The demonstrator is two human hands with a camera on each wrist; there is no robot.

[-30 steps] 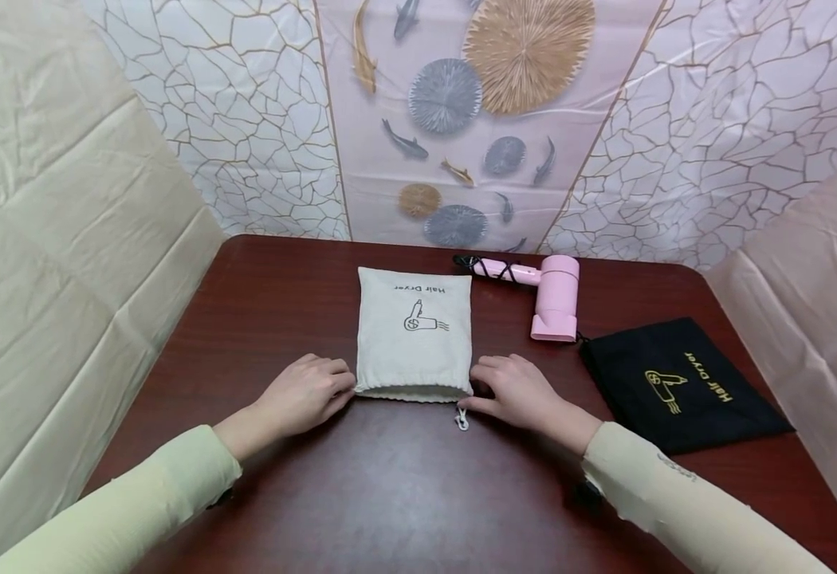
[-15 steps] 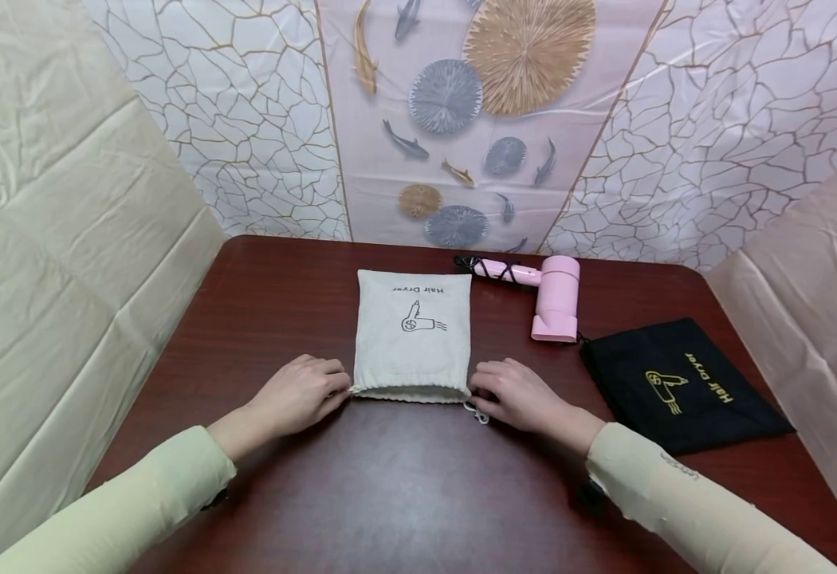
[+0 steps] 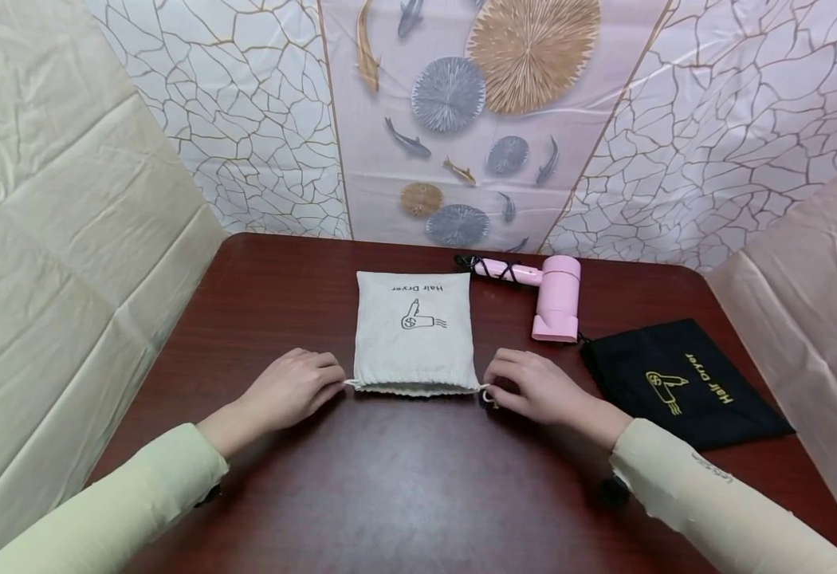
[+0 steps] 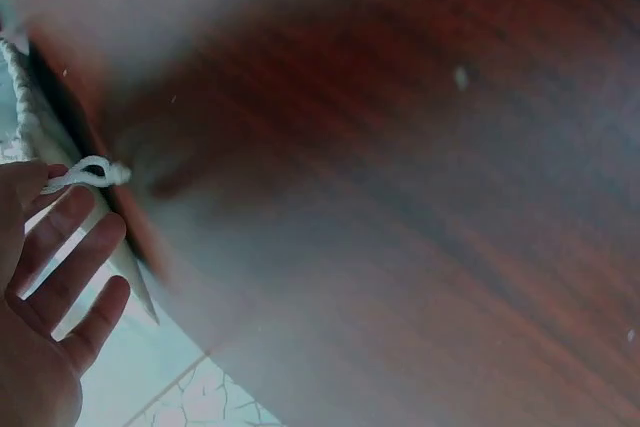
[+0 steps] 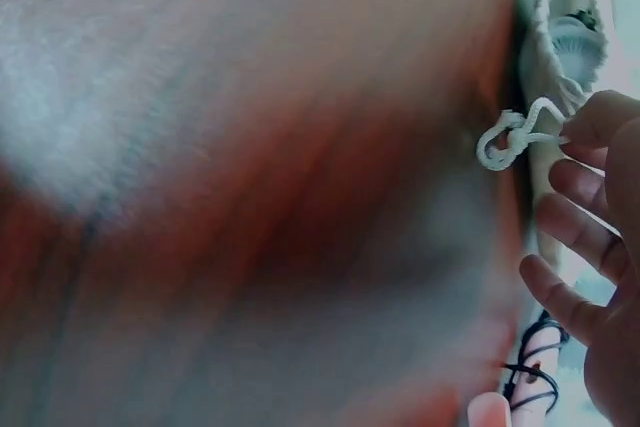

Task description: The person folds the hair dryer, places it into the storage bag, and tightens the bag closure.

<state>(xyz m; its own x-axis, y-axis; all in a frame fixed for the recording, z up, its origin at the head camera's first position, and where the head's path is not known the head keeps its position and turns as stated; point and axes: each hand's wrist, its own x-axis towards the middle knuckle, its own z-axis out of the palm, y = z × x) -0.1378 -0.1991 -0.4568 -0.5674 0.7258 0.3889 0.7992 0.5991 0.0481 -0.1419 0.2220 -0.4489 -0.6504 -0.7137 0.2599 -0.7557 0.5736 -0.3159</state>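
A white drawstring bag (image 3: 414,339) printed "Hair Dryer" lies flat on the table, its gathered mouth towards me. At the left corner of the mouth, my left hand (image 3: 291,391) pinches the knotted cord end (image 4: 95,173) between thumb and index finger. My right hand (image 3: 539,387) pinches the looped white cord (image 5: 512,139) at the opposite corner. Both wrist views show the other fingers spread loosely. The right wrist view looks into the partly open mouth, where a pale grey, ribbed round thing (image 5: 576,55) shows; most of it is hidden.
A pink hair dryer (image 3: 557,299) lies behind and right of the white bag, black cord wrapped round its handle. Farther right is a black drawstring bag (image 3: 684,387) with gold print. Patterned cloth (image 3: 268,159) hangs behind the dark red table (image 3: 275,311).
My hands have moved apart, the left one leftwards and the right one rightwards. Short lengths of cord now stretch from both corners of the white bag, and its mouth looks straighter.
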